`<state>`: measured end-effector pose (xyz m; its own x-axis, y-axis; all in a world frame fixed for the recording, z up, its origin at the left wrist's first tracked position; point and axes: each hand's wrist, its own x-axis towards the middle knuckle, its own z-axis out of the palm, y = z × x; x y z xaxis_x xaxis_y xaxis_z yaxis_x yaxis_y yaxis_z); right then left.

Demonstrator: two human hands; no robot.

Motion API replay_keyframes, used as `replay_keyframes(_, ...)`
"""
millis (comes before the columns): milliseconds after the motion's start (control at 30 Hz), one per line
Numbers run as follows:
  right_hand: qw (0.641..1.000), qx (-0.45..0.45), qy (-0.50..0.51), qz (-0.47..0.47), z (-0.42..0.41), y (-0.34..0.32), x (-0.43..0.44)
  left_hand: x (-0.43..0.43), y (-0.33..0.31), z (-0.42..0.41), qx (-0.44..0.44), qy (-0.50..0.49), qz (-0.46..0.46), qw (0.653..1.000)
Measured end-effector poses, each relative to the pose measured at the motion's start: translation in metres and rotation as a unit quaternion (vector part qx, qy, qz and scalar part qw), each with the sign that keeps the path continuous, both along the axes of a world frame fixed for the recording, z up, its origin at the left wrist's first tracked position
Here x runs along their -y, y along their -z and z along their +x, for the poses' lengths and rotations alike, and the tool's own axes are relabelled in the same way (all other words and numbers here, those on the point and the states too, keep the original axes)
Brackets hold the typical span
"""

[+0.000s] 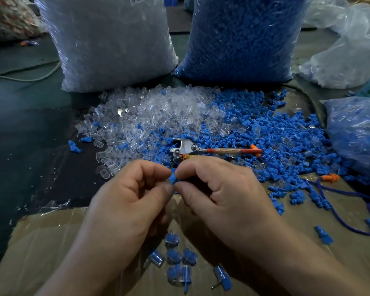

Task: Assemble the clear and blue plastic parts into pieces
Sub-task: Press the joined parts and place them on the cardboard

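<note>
Where the two hands meet, a small blue part [173,178] is pinched between the thumb and forefinger tips of the left hand [128,195] and the right hand [220,193]; the remaining fingers of both are curled in. Whether anything clear is also gripped cannot be told. The part is held above a sheet of cardboard [51,242], on which a few finished pieces [175,255], blue inside clear, are scattered beneath the wrists. Just beyond the fingers a metal tool [201,149] with a red handle is laid across loose parts. Behind it a heap of clear parts [158,112] is spread to the left and a heap of blue parts [276,142] to the right, mixed where they touch. Farther back a bag of clear parts [109,39] and a bag of blue parts [244,37] are stood upright side by side. At the right an orange plug [330,177] and a blue cord [340,223] are seen.
</note>
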<state>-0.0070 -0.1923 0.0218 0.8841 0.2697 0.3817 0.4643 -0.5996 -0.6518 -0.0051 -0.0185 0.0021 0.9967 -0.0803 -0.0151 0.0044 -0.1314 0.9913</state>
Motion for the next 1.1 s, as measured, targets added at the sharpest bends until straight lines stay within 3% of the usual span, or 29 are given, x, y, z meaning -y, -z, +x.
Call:
replay_keyframes(467,0.997,0.032,-0.035,-0.053,0.001,-0.003,0.003,0.002,-0.012,0.002,-0.068,0.009,-0.096,0.993)
replay_keyframes(633,0.989,0.066,-0.062,-0.118,0.002,-0.003,0.002,0.000,-0.007,0.004,-0.059,-0.012,-0.047,0.997)
replay_keyframes(733,0.972,0.036,0.014,-0.231,0.009,-0.003,0.007,-0.004,-0.003,0.006,-0.053,-0.036,-0.011,0.998)
replay_keyframes(867,0.929,-0.094,0.140,-0.331,0.024,0.002,0.027,-0.007,-0.002,0.007,-0.051,-0.042,0.002,0.998)
replay_keyframes(967,0.908,-0.118,0.149,-0.373,0.029,0.004,0.034,-0.008,-0.001,0.007,-0.052,-0.044,0.007,0.998)
replay_keyframes(1100,0.908,-0.109,0.150,-0.376,0.031,0.002,0.032,-0.011,0.000,0.007,-0.046,-0.045,0.011,0.998)
